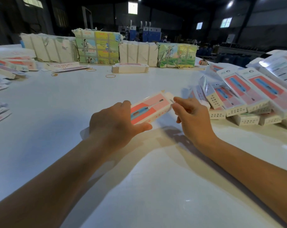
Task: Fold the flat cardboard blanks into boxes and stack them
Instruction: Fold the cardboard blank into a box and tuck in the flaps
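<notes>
While my left hand (116, 122) grips the near end of a half-formed box (150, 106), thumb underneath and fingers over the top, the box sits just above the white table (139, 178), angled away toward the right. Its printed face shows pink and coral panels with a blue tool drawn across them. My right hand (191, 112) pinches the small end flap (170, 98) at the box's far end between thumb and curled fingers; the flap is blurred, so I cannot tell how far it is folded.

To my right lies a pile of finished boxes (247, 102), leaning against one another in overlapping rows, their printed faces up and their white ends toward me. Straight ahead, near the far side of the table, rests a stack of flat blanks (130, 68), with a few rubber bands (110, 76) scattered just in front of it. Behind that stands a row of wrapped bundles (96, 46), some plain white, some printed in green and yellow. More flat blanks (6, 66) lie spread along the left edge.
</notes>
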`<move>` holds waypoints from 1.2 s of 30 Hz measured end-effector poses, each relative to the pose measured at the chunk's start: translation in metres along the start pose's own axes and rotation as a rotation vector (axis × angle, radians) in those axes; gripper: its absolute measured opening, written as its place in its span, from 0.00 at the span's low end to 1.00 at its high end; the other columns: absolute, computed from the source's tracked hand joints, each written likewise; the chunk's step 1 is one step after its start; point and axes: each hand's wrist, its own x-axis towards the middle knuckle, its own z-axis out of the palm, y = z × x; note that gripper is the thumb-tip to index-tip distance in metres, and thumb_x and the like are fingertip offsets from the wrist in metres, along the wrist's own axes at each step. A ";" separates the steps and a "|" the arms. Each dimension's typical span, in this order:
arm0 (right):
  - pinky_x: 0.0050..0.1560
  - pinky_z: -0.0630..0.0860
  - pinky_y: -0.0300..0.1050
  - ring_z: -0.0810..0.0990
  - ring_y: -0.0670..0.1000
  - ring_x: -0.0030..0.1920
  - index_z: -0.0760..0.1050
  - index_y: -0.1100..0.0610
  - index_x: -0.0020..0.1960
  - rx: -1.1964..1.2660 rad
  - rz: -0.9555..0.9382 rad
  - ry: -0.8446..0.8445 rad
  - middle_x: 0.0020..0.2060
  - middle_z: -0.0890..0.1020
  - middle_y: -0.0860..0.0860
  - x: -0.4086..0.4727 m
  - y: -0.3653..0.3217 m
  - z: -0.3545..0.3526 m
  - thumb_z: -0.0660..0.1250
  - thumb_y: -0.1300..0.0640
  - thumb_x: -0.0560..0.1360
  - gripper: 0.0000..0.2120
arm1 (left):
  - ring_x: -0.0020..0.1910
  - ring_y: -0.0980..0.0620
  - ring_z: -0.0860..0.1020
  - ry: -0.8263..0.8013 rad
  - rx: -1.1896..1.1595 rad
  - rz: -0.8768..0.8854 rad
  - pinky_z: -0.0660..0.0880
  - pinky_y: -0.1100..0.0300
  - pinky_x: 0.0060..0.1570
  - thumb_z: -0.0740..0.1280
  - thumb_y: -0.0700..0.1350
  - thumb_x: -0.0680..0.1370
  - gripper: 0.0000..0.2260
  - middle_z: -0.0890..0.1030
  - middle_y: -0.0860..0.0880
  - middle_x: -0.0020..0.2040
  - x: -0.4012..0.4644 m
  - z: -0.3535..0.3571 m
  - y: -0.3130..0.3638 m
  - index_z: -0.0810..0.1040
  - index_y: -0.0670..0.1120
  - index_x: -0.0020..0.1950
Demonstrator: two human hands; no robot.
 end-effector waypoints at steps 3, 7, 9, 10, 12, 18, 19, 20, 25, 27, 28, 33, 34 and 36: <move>0.32 0.72 0.32 0.75 0.45 0.35 0.79 0.42 0.44 -0.008 -0.019 -0.021 0.41 0.78 0.54 -0.001 -0.003 0.001 0.64 0.61 0.77 0.14 | 0.36 0.55 0.72 0.066 0.087 0.049 0.62 0.65 0.29 0.55 0.74 0.65 0.29 0.71 0.56 0.44 -0.002 0.003 0.004 0.67 0.52 0.53; 0.32 0.73 0.36 0.74 0.41 0.29 0.65 0.48 0.70 0.076 0.129 -0.045 0.35 0.77 0.51 0.002 0.001 -0.003 0.63 0.61 0.78 0.22 | 0.37 0.55 0.71 0.133 0.102 0.124 0.66 0.63 0.32 0.58 0.73 0.67 0.29 0.77 0.54 0.48 -0.005 0.004 0.003 0.69 0.51 0.55; 0.33 0.70 0.38 0.73 0.40 0.28 0.57 0.50 0.76 0.043 0.197 -0.108 0.35 0.76 0.52 0.004 0.004 -0.003 0.63 0.60 0.78 0.29 | 0.39 0.53 0.74 0.142 0.145 0.180 0.69 0.63 0.33 0.56 0.74 0.66 0.32 0.78 0.53 0.49 -0.006 0.003 0.002 0.71 0.51 0.56; 0.34 0.68 0.39 0.73 0.40 0.28 0.58 0.51 0.76 0.025 0.224 -0.132 0.34 0.76 0.51 0.005 0.006 -0.002 0.63 0.60 0.78 0.28 | 0.40 0.53 0.76 0.140 0.165 0.199 0.70 0.62 0.34 0.55 0.74 0.66 0.32 0.78 0.53 0.49 -0.006 0.003 0.003 0.71 0.51 0.57; 0.33 0.67 0.38 0.72 0.40 0.26 0.68 0.54 0.70 0.025 0.257 -0.145 0.32 0.78 0.47 0.005 0.009 0.000 0.64 0.60 0.78 0.21 | 0.41 0.52 0.77 0.131 0.176 0.211 0.71 0.61 0.34 0.56 0.74 0.66 0.32 0.78 0.53 0.49 -0.007 0.003 0.003 0.72 0.51 0.57; 0.28 0.66 0.35 0.70 0.40 0.24 0.76 0.55 0.38 0.025 0.235 -0.127 0.23 0.76 0.41 0.004 0.006 0.001 0.63 0.62 0.78 0.10 | 0.38 0.53 0.74 0.141 0.194 0.208 0.67 0.62 0.32 0.59 0.73 0.67 0.31 0.78 0.53 0.47 -0.008 0.003 0.003 0.72 0.51 0.55; 0.31 0.66 0.36 0.70 0.40 0.25 0.75 0.54 0.37 -0.025 0.210 -0.137 0.23 0.75 0.42 0.003 0.005 0.001 0.63 0.62 0.78 0.12 | 0.37 0.53 0.71 0.144 0.207 0.215 0.64 0.62 0.31 0.59 0.73 0.67 0.30 0.78 0.53 0.46 -0.008 0.003 0.003 0.72 0.50 0.55; 0.32 0.65 0.38 0.70 0.41 0.26 0.74 0.54 0.36 -0.091 0.175 -0.148 0.24 0.75 0.43 0.003 0.004 0.001 0.62 0.62 0.78 0.13 | 0.36 0.53 0.70 0.145 0.216 0.222 0.63 0.61 0.31 0.59 0.73 0.67 0.30 0.77 0.53 0.45 -0.008 0.003 0.004 0.72 0.50 0.54; 0.39 0.66 0.46 0.70 0.48 0.36 0.69 0.58 0.39 -0.331 0.073 -0.201 0.33 0.74 0.49 0.000 0.000 0.001 0.58 0.61 0.79 0.10 | 0.36 0.53 0.70 0.110 0.214 0.245 0.63 0.62 0.31 0.58 0.73 0.68 0.28 0.76 0.54 0.45 -0.008 0.002 0.003 0.69 0.51 0.52; 0.41 0.68 0.48 0.71 0.50 0.38 0.70 0.61 0.42 -0.358 0.086 -0.229 0.34 0.75 0.50 0.000 0.000 0.000 0.58 0.60 0.79 0.08 | 0.36 0.53 0.70 0.093 0.216 0.255 0.62 0.61 0.31 0.58 0.72 0.69 0.27 0.76 0.54 0.46 -0.008 0.002 0.003 0.69 0.51 0.52; 0.41 0.68 0.47 0.72 0.51 0.38 0.70 0.61 0.43 -0.365 0.090 -0.238 0.34 0.75 0.50 0.000 0.000 0.000 0.58 0.60 0.79 0.08 | 0.37 0.52 0.71 0.089 0.222 0.259 0.61 0.61 0.32 0.57 0.72 0.69 0.27 0.76 0.54 0.46 -0.008 0.002 0.003 0.68 0.51 0.52; 0.36 0.65 0.35 0.71 0.48 0.36 0.72 0.63 0.43 -0.340 0.062 -0.293 0.35 0.76 0.52 -0.005 -0.001 0.004 0.61 0.61 0.78 0.07 | 0.34 0.52 0.67 0.105 0.245 0.279 0.54 0.60 0.28 0.57 0.71 0.69 0.26 0.70 0.55 0.41 -0.009 0.009 0.009 0.68 0.51 0.53; 0.37 0.66 0.36 0.71 0.49 0.36 0.72 0.63 0.42 -0.334 0.060 -0.298 0.34 0.76 0.52 -0.005 0.000 0.005 0.61 0.61 0.78 0.07 | 0.33 0.53 0.66 0.111 0.237 0.283 0.52 0.60 0.27 0.58 0.71 0.69 0.26 0.70 0.55 0.40 -0.009 0.009 0.009 0.69 0.50 0.52; 0.38 0.68 0.42 0.72 0.49 0.35 0.74 0.62 0.42 -0.290 0.078 -0.288 0.33 0.76 0.52 -0.004 0.002 0.005 0.64 0.59 0.77 0.07 | 0.32 0.53 0.66 0.122 0.212 0.280 0.49 0.61 0.26 0.61 0.71 0.68 0.26 0.74 0.54 0.39 -0.009 0.008 0.010 0.71 0.49 0.51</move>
